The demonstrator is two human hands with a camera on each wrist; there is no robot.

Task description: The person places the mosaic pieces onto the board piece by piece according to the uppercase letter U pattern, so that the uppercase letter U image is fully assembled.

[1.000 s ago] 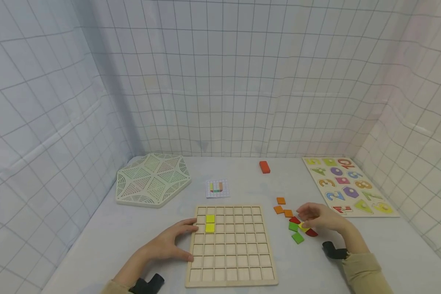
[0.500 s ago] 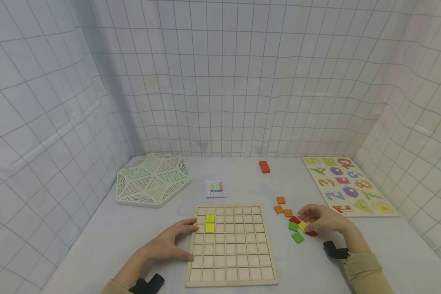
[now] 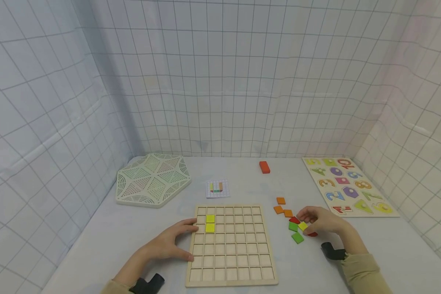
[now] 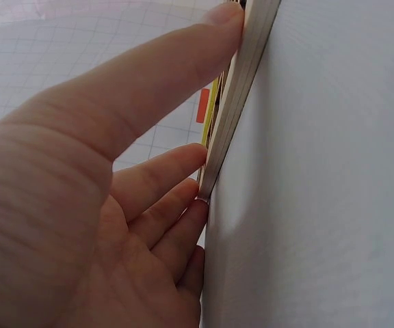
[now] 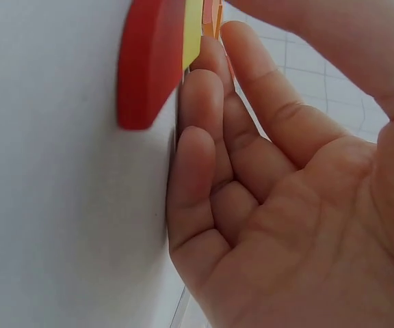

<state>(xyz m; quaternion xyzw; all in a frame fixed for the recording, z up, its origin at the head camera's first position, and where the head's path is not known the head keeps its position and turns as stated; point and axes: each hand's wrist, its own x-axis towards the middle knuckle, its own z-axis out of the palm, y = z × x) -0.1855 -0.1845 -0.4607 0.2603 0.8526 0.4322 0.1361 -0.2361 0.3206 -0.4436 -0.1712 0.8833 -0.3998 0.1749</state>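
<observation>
My left hand [image 3: 165, 243] rests at the left edge of a wooden grid board [image 3: 233, 283], thumb and fingers spread apart. In the left wrist view the fingertips touch the board's side [image 4: 241, 96]. Two yellow square tiles, one a lower tile [image 3: 210, 228], sit in its second column. To the right of the board, my right hand [image 3: 325, 221] hovers low over loose tiles, fingers loosely bent. Its thumb is at a yellow tile [image 3: 302, 225]; whether it touches is unclear. A red curved-edge piece [image 5: 146, 75] lies partly under the hand; another red piece [image 3: 295, 220] is beside the fingertips.
Green tiles [image 3: 297, 237] and several orange tiles [image 3: 288, 213] lie near the right hand. Behind the board is a pattern card [image 3: 217, 188]. A hexagonal board [image 3: 152, 179], a red block [image 3: 264, 167] and a number puzzle [image 3: 349, 188] stand farther back.
My right hand has shifted slightly over the tiles, and more of the yellow tile shows by the thumb. The left hand and grid board stay put.
</observation>
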